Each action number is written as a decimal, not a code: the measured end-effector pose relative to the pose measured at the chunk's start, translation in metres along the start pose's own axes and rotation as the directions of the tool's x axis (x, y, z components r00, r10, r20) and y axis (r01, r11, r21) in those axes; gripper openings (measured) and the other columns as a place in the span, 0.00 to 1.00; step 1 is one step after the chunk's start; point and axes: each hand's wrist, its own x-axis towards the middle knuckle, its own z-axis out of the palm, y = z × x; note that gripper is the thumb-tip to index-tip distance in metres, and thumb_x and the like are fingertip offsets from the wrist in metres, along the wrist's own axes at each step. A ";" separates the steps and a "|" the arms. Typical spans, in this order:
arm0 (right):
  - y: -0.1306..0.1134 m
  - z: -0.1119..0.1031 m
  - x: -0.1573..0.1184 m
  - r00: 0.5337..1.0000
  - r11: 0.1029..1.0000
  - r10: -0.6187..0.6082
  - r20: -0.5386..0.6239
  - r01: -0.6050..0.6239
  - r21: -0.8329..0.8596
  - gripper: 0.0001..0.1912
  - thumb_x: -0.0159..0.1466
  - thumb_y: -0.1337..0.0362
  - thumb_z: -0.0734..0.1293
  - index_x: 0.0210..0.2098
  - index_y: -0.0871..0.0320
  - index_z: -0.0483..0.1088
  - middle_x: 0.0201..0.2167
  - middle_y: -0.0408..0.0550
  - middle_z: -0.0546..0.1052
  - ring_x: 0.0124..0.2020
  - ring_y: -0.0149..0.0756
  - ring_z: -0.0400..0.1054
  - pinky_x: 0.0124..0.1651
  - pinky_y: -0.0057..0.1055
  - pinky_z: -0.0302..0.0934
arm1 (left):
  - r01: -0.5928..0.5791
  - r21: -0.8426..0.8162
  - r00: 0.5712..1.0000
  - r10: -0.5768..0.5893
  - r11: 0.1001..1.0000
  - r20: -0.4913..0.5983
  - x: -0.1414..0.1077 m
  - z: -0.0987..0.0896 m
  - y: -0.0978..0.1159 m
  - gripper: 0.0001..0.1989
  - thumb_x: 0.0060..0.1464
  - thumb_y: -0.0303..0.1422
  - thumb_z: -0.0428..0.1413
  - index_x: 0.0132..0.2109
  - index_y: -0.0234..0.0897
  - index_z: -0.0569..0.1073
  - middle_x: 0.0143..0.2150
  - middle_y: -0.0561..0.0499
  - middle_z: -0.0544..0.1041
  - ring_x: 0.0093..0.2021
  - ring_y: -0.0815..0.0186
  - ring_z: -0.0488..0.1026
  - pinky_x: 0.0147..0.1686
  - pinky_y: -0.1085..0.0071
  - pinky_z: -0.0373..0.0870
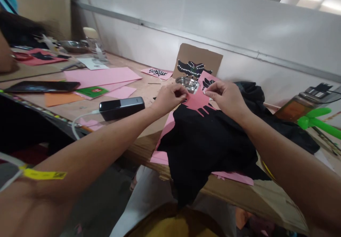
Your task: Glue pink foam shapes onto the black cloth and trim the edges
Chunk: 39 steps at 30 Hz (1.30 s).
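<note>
Between my two hands hangs a pink cut-out (197, 101) with narrow strips along its lower edge; it looks like paper or felt. My left hand (170, 97) is closed in a pinch on its left side. On the upper right, my right hand (226, 97) pinches its edge, with a small whitish bit at the fingertips. Below the cut-out, a black cloth (210, 141) spreads over pink sheets and droops past the table edge. Just behind stands a steel bowl (186, 83), partly hidden. A pink piece with a beaded black shape (207, 83) lies behind my right hand.
Brown cardboard (183, 54) with a beaded black motif leans behind the bowl. Left are a power bank (122, 108) with a white cable, a phone (42, 86) and pink sheets (106, 75). A jar (295, 106) and green balloon (319, 121) stand right. Another person's arm (5, 54) shows far left.
</note>
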 end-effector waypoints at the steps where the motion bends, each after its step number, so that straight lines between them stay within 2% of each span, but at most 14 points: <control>1: -0.001 0.001 -0.006 0.999 0.999 -0.035 0.000 0.035 -0.015 0.03 0.58 0.66 0.71 0.28 0.55 0.74 0.30 0.46 0.78 0.33 0.37 0.69 0.39 0.35 0.62 | -0.017 0.013 1.000 0.017 1.000 -0.016 -0.005 0.000 -0.001 0.06 0.52 0.28 0.55 0.34 0.39 0.78 0.34 0.50 0.79 0.33 0.67 0.72 0.35 0.69 0.68; 6: -0.007 0.011 -0.037 0.969 0.967 -0.241 0.052 0.244 -0.074 0.06 0.61 0.68 0.68 0.27 0.54 0.72 0.30 0.46 0.76 0.34 0.37 0.68 0.39 0.35 0.60 | -0.141 0.064 0.990 0.143 0.988 -0.023 -0.028 0.000 -0.007 0.07 0.52 0.27 0.55 0.35 0.39 0.78 0.33 0.51 0.78 0.31 0.68 0.70 0.36 0.70 0.67; 12: -0.007 0.020 -0.056 0.913 0.908 -0.394 0.107 0.405 -0.109 0.06 0.62 0.70 0.67 0.30 0.55 0.71 0.29 0.45 0.74 0.34 0.37 0.66 0.42 0.35 0.60 | -0.290 0.095 0.957 0.287 0.952 0.039 -0.044 -0.004 -0.018 0.07 0.52 0.26 0.55 0.35 0.39 0.77 0.32 0.53 0.78 0.31 0.70 0.71 0.36 0.73 0.68; 18: -0.009 0.015 -0.039 0.913 0.908 -0.407 0.007 0.406 -0.106 0.06 0.61 0.72 0.68 0.28 0.57 0.72 0.29 0.45 0.75 0.33 0.35 0.68 0.38 0.32 0.60 | -0.338 0.131 0.937 0.346 0.932 -0.043 -0.029 0.002 -0.019 0.08 0.52 0.24 0.55 0.36 0.39 0.77 0.31 0.54 0.78 0.29 0.71 0.71 0.34 0.74 0.69; 22: -0.010 0.010 -0.032 0.906 0.902 -0.421 -0.053 0.411 -0.132 0.05 0.61 0.71 0.69 0.28 0.57 0.72 0.29 0.45 0.75 0.33 0.35 0.69 0.39 0.32 0.61 | -0.358 0.150 0.923 0.374 0.922 -0.093 -0.020 0.008 -0.018 0.08 0.52 0.24 0.55 0.36 0.38 0.77 0.32 0.54 0.79 0.30 0.71 0.72 0.34 0.74 0.69; 29: -0.004 0.024 -0.059 0.869 0.852 -0.486 0.096 0.496 -0.170 0.05 0.63 0.72 0.66 0.31 0.57 0.71 0.33 0.47 0.74 0.36 0.35 0.68 0.42 0.33 0.62 | -0.425 0.198 0.903 0.430 0.883 0.018 -0.041 0.005 -0.024 0.06 0.51 0.26 0.56 0.35 0.39 0.76 0.30 0.55 0.77 0.30 0.70 0.72 0.35 0.73 0.70; 36: -0.005 0.022 -0.053 0.869 0.858 -0.494 0.041 0.494 -0.140 0.05 0.63 0.72 0.67 0.31 0.57 0.71 0.31 0.45 0.74 0.35 0.35 0.68 0.42 0.32 0.62 | -0.444 0.251 0.891 0.453 0.860 0.020 -0.037 0.007 -0.023 0.05 0.53 0.27 0.55 0.36 0.39 0.75 0.33 0.53 0.78 0.33 0.68 0.73 0.37 0.72 0.70; 39: -0.006 0.022 -0.060 0.865 0.857 -0.496 0.073 0.501 -0.120 0.05 0.62 0.72 0.68 0.32 0.58 0.71 0.32 0.45 0.74 0.35 0.34 0.68 0.42 0.32 0.62 | -0.479 0.269 0.873 0.486 0.836 0.042 -0.041 0.007 -0.023 0.05 0.53 0.27 0.55 0.35 0.39 0.75 0.34 0.52 0.78 0.35 0.67 0.74 0.38 0.71 0.70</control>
